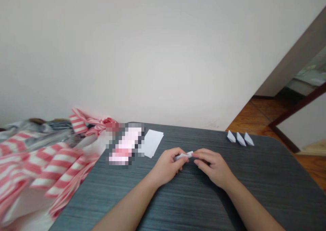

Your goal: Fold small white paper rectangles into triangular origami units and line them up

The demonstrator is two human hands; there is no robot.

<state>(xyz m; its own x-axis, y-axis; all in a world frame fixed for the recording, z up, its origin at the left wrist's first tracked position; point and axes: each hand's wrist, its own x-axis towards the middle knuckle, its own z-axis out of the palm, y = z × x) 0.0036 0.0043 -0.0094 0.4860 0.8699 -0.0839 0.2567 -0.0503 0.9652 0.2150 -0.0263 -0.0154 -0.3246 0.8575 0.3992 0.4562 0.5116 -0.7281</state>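
Dark grey worktop, seen from above: folded white paper strip, long axis running left to right, pinched by closed fingers; left hand wraps its left end, right hand meets its right tip.

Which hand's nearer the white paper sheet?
Left. The left hand is just to the right of the white rectangular paper sheet and closer to the person; the right hand is farther right, beyond the left hand. Both hold a small folded white paper piece.
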